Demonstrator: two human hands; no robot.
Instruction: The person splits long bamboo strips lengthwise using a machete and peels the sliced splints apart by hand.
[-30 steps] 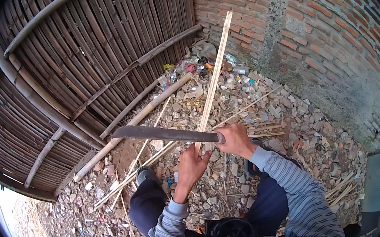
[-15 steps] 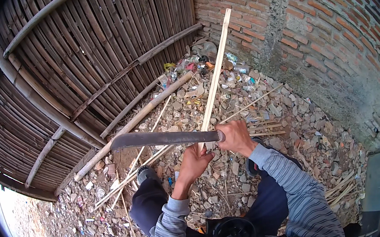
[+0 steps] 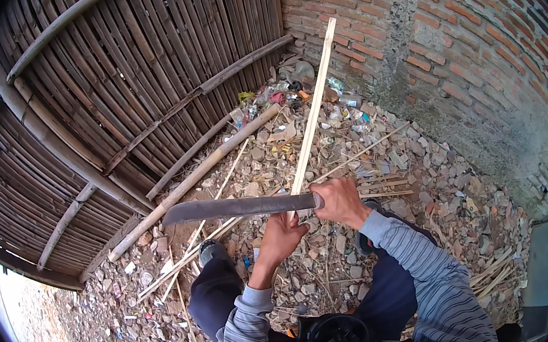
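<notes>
My left hand is closed round the lower end of a long pale split bamboo strip, which leans away from me toward the corner of the walls. In my right hand is the handle of a machete. Its broad dark blade points left and lies across the strip just above my left fingers. Blade and strip appear to touch, though how deep the edge sits cannot be made out. Most of the machete's handle is hidden in my right fist.
Rubble covers the ground, with several bamboo strips by my left foot and more at the right. A bamboo pole lies along the slatted bamboo wall. A brick wall stands right, with litter in the corner.
The strip's far end has dipped slightly toward me and to the right. The machete blade has shifted a little lower and lies more level. Both hands keep their hold.
</notes>
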